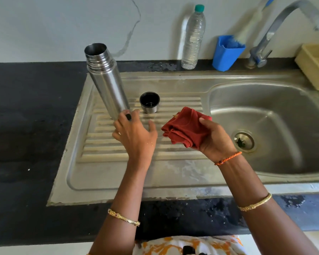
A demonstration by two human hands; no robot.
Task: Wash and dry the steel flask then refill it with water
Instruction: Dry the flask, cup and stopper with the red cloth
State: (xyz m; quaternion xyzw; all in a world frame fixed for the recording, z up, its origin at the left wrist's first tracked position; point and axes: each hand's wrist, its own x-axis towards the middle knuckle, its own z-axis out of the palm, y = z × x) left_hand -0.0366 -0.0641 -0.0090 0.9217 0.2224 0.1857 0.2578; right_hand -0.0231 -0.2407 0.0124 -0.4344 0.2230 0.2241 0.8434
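The steel flask is standing upright on the drainboard — the open left hand is touching its base, nearer than the right hand, which is gripping a red cloth.

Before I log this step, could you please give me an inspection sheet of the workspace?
Surface: steel draining board set in a dark counter, water stains showing.
Job's things: flask upright, uncapped; cap beside it, open side up; red cloth; water bottle at the wall.
Clutter: blue holder with a brush, yellow tray.
Grippers: left hand open at the flask's base; right hand shut on the cloth.
Cables: nothing seen.
Surroundings: sink with debris in the drain, tap, cracked wall.
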